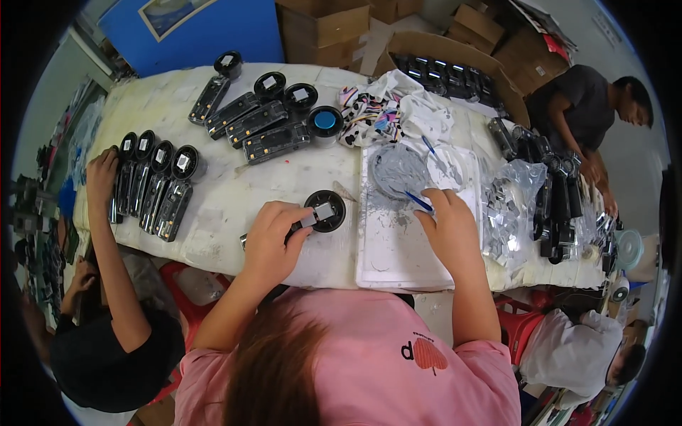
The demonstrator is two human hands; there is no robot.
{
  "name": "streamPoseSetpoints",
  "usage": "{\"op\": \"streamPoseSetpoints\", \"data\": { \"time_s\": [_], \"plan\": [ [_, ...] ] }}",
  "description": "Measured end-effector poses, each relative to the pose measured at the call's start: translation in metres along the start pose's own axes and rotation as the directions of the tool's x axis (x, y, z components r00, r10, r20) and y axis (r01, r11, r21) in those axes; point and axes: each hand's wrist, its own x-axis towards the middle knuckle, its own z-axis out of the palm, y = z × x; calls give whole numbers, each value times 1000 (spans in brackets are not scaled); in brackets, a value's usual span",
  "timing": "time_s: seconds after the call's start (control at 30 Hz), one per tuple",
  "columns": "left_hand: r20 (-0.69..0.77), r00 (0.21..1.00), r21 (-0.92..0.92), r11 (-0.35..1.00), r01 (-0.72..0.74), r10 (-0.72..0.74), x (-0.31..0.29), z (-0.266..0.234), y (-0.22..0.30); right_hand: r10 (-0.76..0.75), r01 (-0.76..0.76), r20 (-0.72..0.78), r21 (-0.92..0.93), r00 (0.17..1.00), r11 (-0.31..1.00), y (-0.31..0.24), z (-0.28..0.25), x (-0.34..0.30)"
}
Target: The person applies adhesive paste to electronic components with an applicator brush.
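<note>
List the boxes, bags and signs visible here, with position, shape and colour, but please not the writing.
Open cardboard box: far table edge, right of centre, brown, dark parts inside.
Stacked cardboard boxes: behind the table, top centre, brown, rectangular.
Clear plastic bag: right of the white tray, crumpled, holding small shiny squares.
Blue board: top left, with a framed picture.

White table, black parts, white tray
</note>
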Motion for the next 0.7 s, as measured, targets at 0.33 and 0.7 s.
{"op": "streamPoseSetpoints", "data": {
  "time_s": [0.33, 0.7],
  "plan": [
    [6, 1000, -1, 1000, 2, -2, -2, 0, -2, -208, 210, -140, -2, 968, 978, 6, -2, 7],
    [19, 999, 18, 999, -27, 27, -3, -4, -1, 147, -131, -35, 287, 988, 949, 22, -19, -2]
  ]
}}
